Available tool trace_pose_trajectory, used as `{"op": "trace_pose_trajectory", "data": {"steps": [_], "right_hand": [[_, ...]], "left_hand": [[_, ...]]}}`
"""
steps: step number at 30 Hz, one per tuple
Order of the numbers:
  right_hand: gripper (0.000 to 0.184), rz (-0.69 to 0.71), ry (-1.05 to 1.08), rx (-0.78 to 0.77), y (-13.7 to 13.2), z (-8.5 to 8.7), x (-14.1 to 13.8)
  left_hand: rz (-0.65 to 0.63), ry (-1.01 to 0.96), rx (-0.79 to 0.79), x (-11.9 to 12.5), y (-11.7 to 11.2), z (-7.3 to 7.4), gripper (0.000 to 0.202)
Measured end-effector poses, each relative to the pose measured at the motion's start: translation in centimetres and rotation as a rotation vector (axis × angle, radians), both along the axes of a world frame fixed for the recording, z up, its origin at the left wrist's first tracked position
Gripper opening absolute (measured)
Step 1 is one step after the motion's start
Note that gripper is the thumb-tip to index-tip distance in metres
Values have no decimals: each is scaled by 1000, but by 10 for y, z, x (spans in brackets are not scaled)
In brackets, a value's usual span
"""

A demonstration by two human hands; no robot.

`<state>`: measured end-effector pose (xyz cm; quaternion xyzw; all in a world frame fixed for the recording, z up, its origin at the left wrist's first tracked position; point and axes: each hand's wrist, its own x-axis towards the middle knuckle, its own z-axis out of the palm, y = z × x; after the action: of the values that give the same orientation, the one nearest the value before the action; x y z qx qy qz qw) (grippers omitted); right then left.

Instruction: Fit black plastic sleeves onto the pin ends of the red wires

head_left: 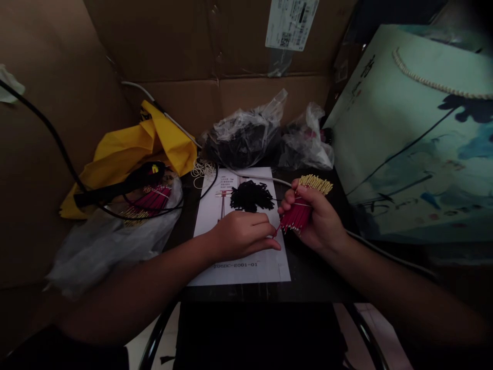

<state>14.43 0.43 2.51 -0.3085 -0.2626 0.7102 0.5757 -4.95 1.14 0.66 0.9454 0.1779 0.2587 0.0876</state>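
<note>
My right hand (318, 213) is wrapped round a thick bundle of red wires (296, 216) tied with a thin band. Gold-coloured metal terminals (316, 183) fan out at the bundle's upper end, and pale tips show at its lower end. Just left of it, my left hand (248, 236) is closed in a pinch, with a short bit of red wire (276, 233) at its fingertips beside the bundle's lower end. Behind the left hand, a pile of short black tubes (252, 197) lies on a printed paper sheet (204, 264) with a drawing, partly covered by that hand.
To the left, another red wire bundle (154, 198) lies on a clear plastic bag (115, 246), near a black-handled tool (111, 192) and yellow bag (123, 144). Plastic bags (246, 133) stand at the back against cardboard (173, 46). A paper gift bag (408, 154) stands right. Cables cross the dark table.
</note>
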Motion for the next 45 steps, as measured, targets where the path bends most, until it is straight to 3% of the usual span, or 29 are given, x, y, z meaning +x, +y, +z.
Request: {"op": "trace_pose_trajectory", "data": {"steps": [5, 14, 20, 24, 27, 36, 42, 45], "right_hand": [[19, 5, -14, -19, -2, 1, -2], [30, 90, 18, 6, -2, -5, -1], [19, 182, 56, 13, -3, -8, -2], [24, 243, 69, 54, -5, -6, -2], [31, 267, 59, 52, -5, -5, -2], [23, 327, 13, 111, -6, -6, -5], [18, 261, -91, 132, -10, -9, -9], [29, 267, -107, 180, -13, -11, -12]], "left_hand": [[80, -8, 134, 0, -3, -1, 33], [107, -38, 235, 1, -4, -3, 32], [141, -84, 296, 2, -6, -1, 31], [160, -107, 318, 1, -5, 0, 27], [192, -141, 297, 0, -5, -3, 26], [265, -200, 209, -3, -4, -8, 27], [89, -310, 120, -1, -2, 2, 50], [150, -359, 87, -1, -5, 2, 31]]}}
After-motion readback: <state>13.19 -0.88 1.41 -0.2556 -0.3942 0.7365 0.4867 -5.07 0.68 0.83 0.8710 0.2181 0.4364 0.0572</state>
